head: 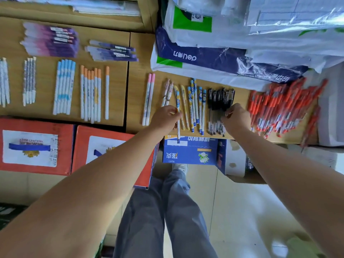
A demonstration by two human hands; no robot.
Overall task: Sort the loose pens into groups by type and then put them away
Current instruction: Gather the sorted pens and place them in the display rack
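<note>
Pens [64, 88] in sorted rows across the tan surface [46, 62]; red pens [279, 107] at right blurred. Blue-capped pen [178, 108] pinched by the left hand [164, 117], lower end overhanging the edge. Right hand [237, 116] curled onto the black pens [216, 101], seemingly gripping some, fingertips hidden.

You have one view, from the wide-angle camera worn on your head. It looks steeply down and a little forward. Your grey-trousered legs [186, 211] and the pale tiled floor [242, 211] fill the bottom of the frame. The light wooden table [137, 86] runs across the upper half, with its far side toward the top edge. Your bare forearms enter from the two lower corners and meet near mid-frame. The camera sits close enough to tell single pens apart: the blue-and-yellow printed pen [177, 101] pinched in your left hand [164, 116], and the black-capped clear pens [217, 98] gripped by your right hand [237, 115].
</note>
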